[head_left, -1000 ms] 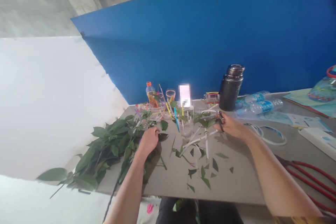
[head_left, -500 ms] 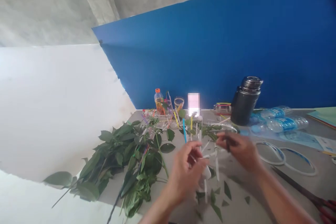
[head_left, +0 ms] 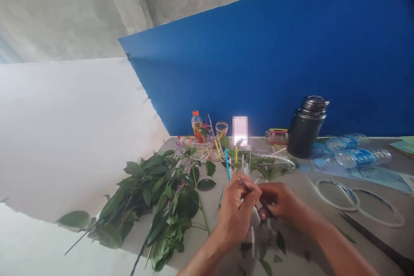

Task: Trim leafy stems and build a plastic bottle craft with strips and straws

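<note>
My left hand (head_left: 234, 211) is shut on a white plastic strip (head_left: 255, 217) at the middle of the grey table (head_left: 300, 185). My right hand (head_left: 278, 200) grips small black scissors (head_left: 268, 209) right next to it, and the fingers hide most of the tool. Behind my hands stands a clear plastic cup (head_left: 239, 168) holding a blue drinking straw (head_left: 228, 164) and other strips. Cut leaf pieces (head_left: 280, 241) lie below my hands. A heap of leafy green branches (head_left: 155, 200) lies to the left of my left hand, apart from it.
An orange-capped bottle (head_left: 197, 127) and a dark steel flask (head_left: 305, 127) stand at the back, before a blue board (head_left: 258, 77). Water bottles (head_left: 354, 157) lie at the right, near white plastic rings (head_left: 336, 194) and long black scissor blades (head_left: 371, 239).
My left hand has left the leafy branches and moved right to take the white strip. My right hand, with the scissors, has come in beside it. The branches now lie more spread out.
</note>
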Demonstrator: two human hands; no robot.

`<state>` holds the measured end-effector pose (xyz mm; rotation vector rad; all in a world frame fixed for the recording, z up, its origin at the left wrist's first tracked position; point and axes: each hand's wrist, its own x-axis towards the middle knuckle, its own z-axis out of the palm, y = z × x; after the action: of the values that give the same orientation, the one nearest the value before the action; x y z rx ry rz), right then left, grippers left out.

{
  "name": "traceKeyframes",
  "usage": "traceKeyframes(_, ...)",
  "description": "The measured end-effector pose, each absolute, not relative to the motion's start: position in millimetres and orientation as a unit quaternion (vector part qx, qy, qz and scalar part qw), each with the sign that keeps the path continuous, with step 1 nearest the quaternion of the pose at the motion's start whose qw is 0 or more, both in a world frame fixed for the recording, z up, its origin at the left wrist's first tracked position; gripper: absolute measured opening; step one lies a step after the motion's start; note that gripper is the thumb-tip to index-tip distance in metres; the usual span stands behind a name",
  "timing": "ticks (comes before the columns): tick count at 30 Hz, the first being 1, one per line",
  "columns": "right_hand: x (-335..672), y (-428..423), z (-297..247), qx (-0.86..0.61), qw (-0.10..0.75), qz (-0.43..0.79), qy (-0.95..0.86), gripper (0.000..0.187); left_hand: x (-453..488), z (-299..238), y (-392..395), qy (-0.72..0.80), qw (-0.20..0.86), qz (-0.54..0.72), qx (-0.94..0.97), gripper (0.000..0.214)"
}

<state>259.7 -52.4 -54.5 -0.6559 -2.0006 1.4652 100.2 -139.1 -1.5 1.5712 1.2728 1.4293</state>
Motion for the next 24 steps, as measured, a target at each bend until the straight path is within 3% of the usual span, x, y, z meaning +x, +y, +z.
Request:
traceKeyframes(9, 277.7, -44.5, -30.0, -0.188, 0.209, 0.648, -0.708, 0.04, 109.7, -2.3, -137.2, 0.52, 0.27, 0.557, 0.589, 0.026)
traceKeyframes(14, 274.3, -51.6, -25.0, -0.225, 0.226, 0.549, -0.773, 0.011, 105.5, -4.1, -136.9, 0.533, 0.273, 0.548, 0.584, 0.025)
traceKeyframes(17, 271.8, -55.0, -24.0, -0.247, 0.233, 0.534, -0.774, 0.01, 108.7, -5.7, -139.6, 0.535, 0.278, 0.547, 0.581, 0.023)
traceKeyframes(20, 274.4, -51.2, -24.9, -0.291, 0.311, 0.553, -0.716, 0.005, 107.6, -7.5, -143.7, 0.535, 0.269, 0.524, 0.605, 0.027)
traceKeyframes(24, 288.2, -36.1, -27.1, -0.31, 0.491, 0.582, -0.569, 0.033, 80.7, -9.5, -140.2, 0.583, 0.278, 0.398, 0.652, 0.032)
